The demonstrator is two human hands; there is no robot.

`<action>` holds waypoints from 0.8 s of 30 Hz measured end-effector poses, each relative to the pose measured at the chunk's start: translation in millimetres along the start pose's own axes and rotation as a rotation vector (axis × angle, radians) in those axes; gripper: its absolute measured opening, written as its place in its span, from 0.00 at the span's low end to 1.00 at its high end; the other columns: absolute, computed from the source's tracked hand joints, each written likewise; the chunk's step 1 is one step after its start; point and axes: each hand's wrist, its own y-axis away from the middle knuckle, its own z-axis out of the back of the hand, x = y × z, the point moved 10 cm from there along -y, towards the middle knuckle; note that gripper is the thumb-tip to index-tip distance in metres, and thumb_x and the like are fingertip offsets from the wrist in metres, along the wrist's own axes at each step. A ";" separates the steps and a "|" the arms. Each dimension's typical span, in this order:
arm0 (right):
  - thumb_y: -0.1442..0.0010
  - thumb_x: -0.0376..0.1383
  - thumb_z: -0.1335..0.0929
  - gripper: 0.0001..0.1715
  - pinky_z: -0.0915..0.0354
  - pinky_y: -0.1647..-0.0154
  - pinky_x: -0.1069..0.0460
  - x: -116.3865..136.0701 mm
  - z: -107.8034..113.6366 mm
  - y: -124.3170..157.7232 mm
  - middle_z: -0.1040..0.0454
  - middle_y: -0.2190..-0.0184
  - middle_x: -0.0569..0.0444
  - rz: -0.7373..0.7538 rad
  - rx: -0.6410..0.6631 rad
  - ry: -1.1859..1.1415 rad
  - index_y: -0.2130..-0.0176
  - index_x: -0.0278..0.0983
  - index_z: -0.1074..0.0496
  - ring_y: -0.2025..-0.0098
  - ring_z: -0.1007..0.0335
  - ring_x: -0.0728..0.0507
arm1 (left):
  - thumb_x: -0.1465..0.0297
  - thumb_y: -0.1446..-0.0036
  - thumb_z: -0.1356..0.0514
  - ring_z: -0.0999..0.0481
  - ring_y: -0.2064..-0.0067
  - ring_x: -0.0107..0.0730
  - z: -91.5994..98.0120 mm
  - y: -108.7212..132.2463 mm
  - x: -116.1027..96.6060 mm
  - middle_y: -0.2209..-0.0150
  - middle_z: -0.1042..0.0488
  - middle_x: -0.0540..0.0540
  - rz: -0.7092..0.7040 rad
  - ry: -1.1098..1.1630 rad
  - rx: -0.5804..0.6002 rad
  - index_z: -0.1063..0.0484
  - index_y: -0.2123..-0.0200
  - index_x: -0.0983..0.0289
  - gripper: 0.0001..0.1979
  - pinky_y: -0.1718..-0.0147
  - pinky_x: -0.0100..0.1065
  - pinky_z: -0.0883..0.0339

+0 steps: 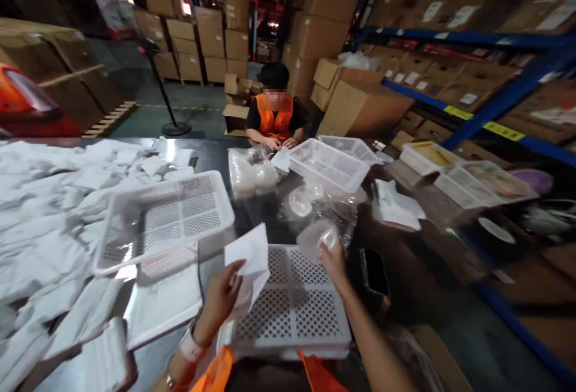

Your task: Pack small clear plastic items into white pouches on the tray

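My left hand [226,291] is closed on a white paper bag [252,257], which it holds upright over the left part of an upturned white plastic basket [292,308]. My right hand [333,255] grips a translucent, shallow rounded piece [312,241] near the basket's far right corner; it looks like a thin plastic bowl or lid. Just beyond lies a clear plastic bag [333,206] with a similar white round piece [300,201] at its mouth. A black phone [374,272] rests on the table to the right of my right hand.
Many white paper packets [49,218] cover the table's left side. White baskets stand at left [180,212] and ahead [330,164]. Opposite, a co-worker in an orange vest [275,117] handles white paper beside a bag of white pieces [252,173]. Blue shelving [477,119] flanks the right.
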 end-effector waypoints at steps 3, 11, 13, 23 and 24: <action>0.42 0.38 0.40 0.36 0.30 0.77 0.49 -31.9 3.4 80.1 0.24 0.56 0.41 -0.237 0.120 -0.086 0.36 0.30 0.43 0.71 0.25 0.41 | 0.73 0.39 0.49 0.19 0.57 0.39 -59.9 29.4 -50.7 0.58 0.19 0.59 -0.203 -0.117 0.203 0.24 0.55 0.62 0.15 0.57 0.37 0.24; 0.38 0.45 0.34 0.34 0.37 0.41 0.36 29.1 36.6 149.4 0.33 0.40 0.37 0.285 0.256 0.453 0.36 0.38 0.40 0.39 0.36 0.31 | 0.82 0.41 0.55 0.21 0.51 0.36 -92.5 85.0 -57.4 0.51 0.22 0.61 -0.625 -0.297 0.327 0.29 0.49 0.66 0.22 0.54 0.36 0.26; 0.42 0.47 0.29 0.36 0.44 0.36 0.35 46.8 25.7 167.5 0.32 0.41 0.41 0.584 0.430 0.400 0.38 0.42 0.36 0.37 0.40 0.32 | 0.80 0.38 0.54 0.22 0.51 0.37 -91.0 92.7 -57.6 0.50 0.22 0.61 -0.741 -0.299 0.413 0.28 0.51 0.64 0.19 0.53 0.36 0.26; 0.40 0.24 0.39 0.23 0.29 0.46 0.45 34.0 11.7 158.9 0.22 0.51 0.40 0.638 0.440 0.193 0.48 0.31 0.27 0.48 0.25 0.40 | 0.76 0.35 0.50 0.22 0.56 0.38 -84.6 92.5 -48.8 0.56 0.21 0.57 -0.759 -0.226 0.554 0.24 0.61 0.61 0.15 0.61 0.36 0.26; 0.39 0.25 0.39 0.22 0.27 0.50 0.46 36.2 17.4 158.1 0.21 0.54 0.39 0.604 0.390 0.140 0.49 0.30 0.26 0.51 0.23 0.41 | 0.76 0.35 0.50 0.22 0.57 0.38 -81.7 88.7 -50.6 0.56 0.21 0.58 -0.749 -0.229 0.501 0.24 0.58 0.61 0.15 0.61 0.36 0.26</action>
